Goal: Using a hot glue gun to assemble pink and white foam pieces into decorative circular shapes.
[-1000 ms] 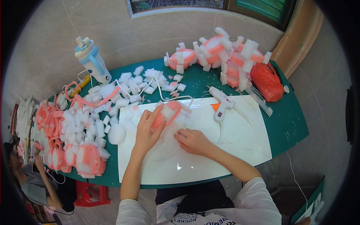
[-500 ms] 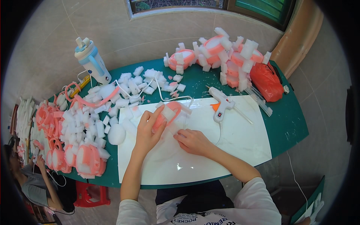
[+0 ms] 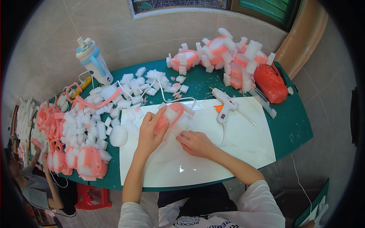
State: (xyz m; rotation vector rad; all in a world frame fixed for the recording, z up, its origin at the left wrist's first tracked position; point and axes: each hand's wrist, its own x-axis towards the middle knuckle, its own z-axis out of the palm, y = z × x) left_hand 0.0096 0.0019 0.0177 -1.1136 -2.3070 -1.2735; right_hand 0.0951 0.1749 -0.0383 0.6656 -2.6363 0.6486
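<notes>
Over the white board (image 3: 213, 163), my left hand (image 3: 150, 133) grips a rounded pink and white foam piece (image 3: 175, 109) between thumb and fingers. White foam blocks stick out from its edges. My right hand (image 3: 195, 143) is closed, its fingertips pinched on a small white foam block (image 3: 176, 130) at the piece's near right side. Part of the foam piece is hidden behind my left fingers. To the right of both hands a white glue gun (image 3: 227, 108) with an orange trigger lies on the board, a clear glue stick in its back end.
Loose white foam blocks (image 3: 133, 87) and pink foam pieces (image 3: 91, 161) heap at the left. A bottle (image 3: 95, 62) stands behind them. Assembled foam pieces (image 3: 216, 49), a red bag (image 3: 270, 83) and glue sticks (image 3: 264, 102) lie far right. A co-worker (image 3: 40, 190) sits left.
My hands and the foam piece look unmoved. At the far left, the co-worker's arms and hands have shifted.
</notes>
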